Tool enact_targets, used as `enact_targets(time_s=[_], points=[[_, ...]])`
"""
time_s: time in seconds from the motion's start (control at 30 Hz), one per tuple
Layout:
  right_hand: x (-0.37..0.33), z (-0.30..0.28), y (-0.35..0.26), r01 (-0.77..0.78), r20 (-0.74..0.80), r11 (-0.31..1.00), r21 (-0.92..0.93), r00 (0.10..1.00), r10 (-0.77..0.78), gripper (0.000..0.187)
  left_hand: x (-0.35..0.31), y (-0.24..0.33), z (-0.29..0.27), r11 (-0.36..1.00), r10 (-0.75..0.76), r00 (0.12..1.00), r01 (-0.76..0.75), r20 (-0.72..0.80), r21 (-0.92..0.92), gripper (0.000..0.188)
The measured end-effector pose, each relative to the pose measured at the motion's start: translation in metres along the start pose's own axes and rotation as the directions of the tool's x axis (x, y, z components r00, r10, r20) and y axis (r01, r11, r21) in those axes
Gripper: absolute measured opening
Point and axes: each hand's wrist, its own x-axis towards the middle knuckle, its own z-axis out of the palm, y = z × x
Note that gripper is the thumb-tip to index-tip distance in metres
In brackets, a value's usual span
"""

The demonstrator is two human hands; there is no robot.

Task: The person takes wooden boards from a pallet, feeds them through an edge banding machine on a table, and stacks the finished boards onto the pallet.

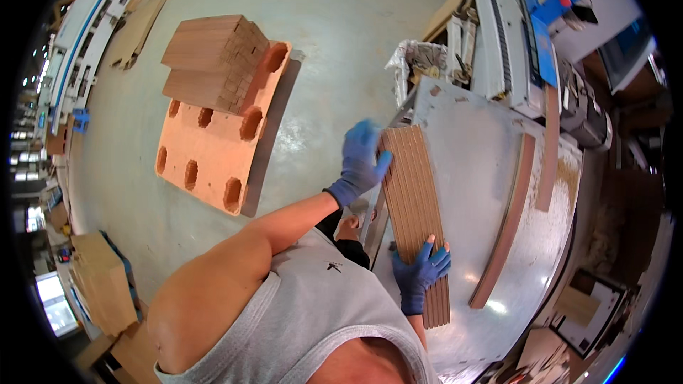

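Observation:
A bundle of narrow brown wooden strips (411, 192), laid side by side, rests on the grey metal table (469, 142) in front of me. My left hand (361, 160), in a blue glove, is at the far end of the bundle by its left edge. Its thumb stands apart from the fingers, which are somewhat blurred by motion. Toward the near end, my right hand (421, 272), gloved in blue with some bare fingertips, grips across the strips. A single brown strip (504, 224) lies apart on the table, to the right.
Left of the table, an orange-brown pallet (203, 146) with cut-out holes stands on the floor, bearing a stack of brown boards (213, 57). A lined bin (420, 64) sits beyond the table. Machinery (498, 28) borders the far right. Cardboard boxes (103, 281) stand at lower left.

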Motion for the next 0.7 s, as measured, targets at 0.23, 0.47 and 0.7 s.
enact_targets(time_s=[0.23, 0.47, 0.7], points=[[0.053, 0.016, -0.065, 0.100, 0.069, 0.995, -0.022, 0.993, -0.098, 0.087, -0.077, -0.068, 0.029, -0.737, 0.008, 0.488, 0.592, 0.873, -0.324, 0.072], [0.101, 0.044, -0.132, 0.188, -0.025, 0.981, -0.056, 0.982, -0.189, 0.095, -0.036, -0.088, -0.003, -0.785, 0.059, 0.591, 0.525, 0.805, -0.328, 0.077], [0.180, 0.060, -0.242, 0.340, -0.048, 0.925, 0.172, 0.940, -0.336, 0.094, 0.037, -0.175, -0.093, -0.734, -0.087, 0.743, 0.403, 0.664, -0.547, 0.070]])
